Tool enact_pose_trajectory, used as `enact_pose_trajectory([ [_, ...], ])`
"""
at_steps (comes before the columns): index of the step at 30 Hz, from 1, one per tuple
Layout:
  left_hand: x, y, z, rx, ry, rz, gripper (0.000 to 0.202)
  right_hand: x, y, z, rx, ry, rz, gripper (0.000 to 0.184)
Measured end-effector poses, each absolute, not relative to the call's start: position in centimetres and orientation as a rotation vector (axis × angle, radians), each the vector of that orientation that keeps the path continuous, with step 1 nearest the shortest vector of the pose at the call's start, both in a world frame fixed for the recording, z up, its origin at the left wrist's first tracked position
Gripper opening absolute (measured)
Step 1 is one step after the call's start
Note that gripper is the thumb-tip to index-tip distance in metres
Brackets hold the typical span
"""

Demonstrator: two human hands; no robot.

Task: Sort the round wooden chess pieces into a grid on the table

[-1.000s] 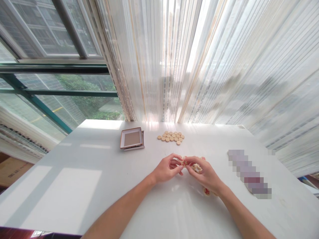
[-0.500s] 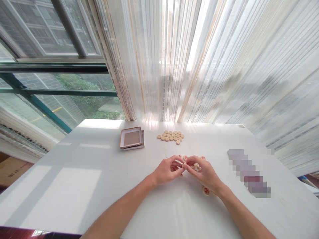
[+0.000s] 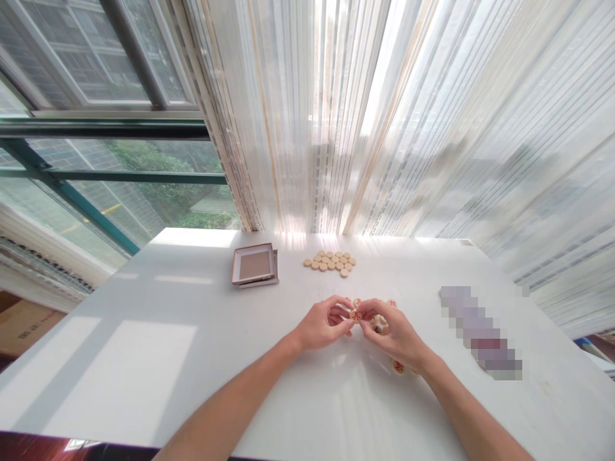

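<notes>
My left hand [image 3: 323,328] and my right hand [image 3: 396,335] meet above the white table [image 3: 144,333], fingertips together. Between them they pinch a round wooden game piece [image 3: 355,314] with a red mark. My right hand also cups more such pieces [image 3: 378,323] in its fingers. Another red-marked piece [image 3: 398,367] lies on the table under my right wrist, and a few more [image 3: 391,303] peek out behind my hands.
A cluster of several plain wooden discs [image 3: 330,262] lies at the table's far side. Left of them sits a shallow square box [image 3: 254,265] with a brown rim. A blurred-out object [image 3: 480,333] lies to the right. Sheer curtains and a window stand behind the table.
Both hands stay nearly in place; the fingers have shifted slightly around the pinched piece.
</notes>
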State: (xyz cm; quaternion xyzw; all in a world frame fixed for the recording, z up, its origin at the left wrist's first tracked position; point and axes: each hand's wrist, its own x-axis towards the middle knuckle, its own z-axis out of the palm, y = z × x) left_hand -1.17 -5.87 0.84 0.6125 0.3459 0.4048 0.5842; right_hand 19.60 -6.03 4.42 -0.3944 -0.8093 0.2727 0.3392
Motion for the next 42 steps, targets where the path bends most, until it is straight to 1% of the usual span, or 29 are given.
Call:
enact_pose_trajectory([
  [4,-1.24,-5.80,0.78,1.418,0.805,0.947,0.039,19.58,-6.04,4.28,-1.031,-2.111,0.714,0.015],
  [11,-1.04,-5.83,1.06,1.412,0.836,0.958,0.034,19.40,-6.05,3.85,-0.976,-2.118,0.765,0.014],
  [17,-0.93,-5.81,1.07,1.359,0.859,0.958,0.038,19.20,-6.10,4.20,-0.961,-2.156,0.757,0.011],
  [21,-1.09,-5.77,1.03,1.380,0.849,0.947,0.034,19.20,-6.03,4.21,-0.969,-2.135,0.765,0.011],
  [27,-1.25,-5.69,0.83,1.419,0.814,0.936,0.033,19.53,-5.96,4.02,-1.021,-2.115,0.756,0.016],
  [31,-1.24,-5.67,0.57,1.442,0.811,0.930,0.034,19.64,-5.99,4.03,-1.015,-2.128,0.737,0.012],
  [37,-1.20,-5.82,0.95,1.450,0.812,0.927,0.037,19.67,-5.99,3.99,-1.025,-2.121,0.724,0.012],
  [42,-1.14,-5.92,0.97,1.475,0.831,0.910,0.036,19.74,-5.78,3.45,-1.050,-2.110,0.748,0.009],
])
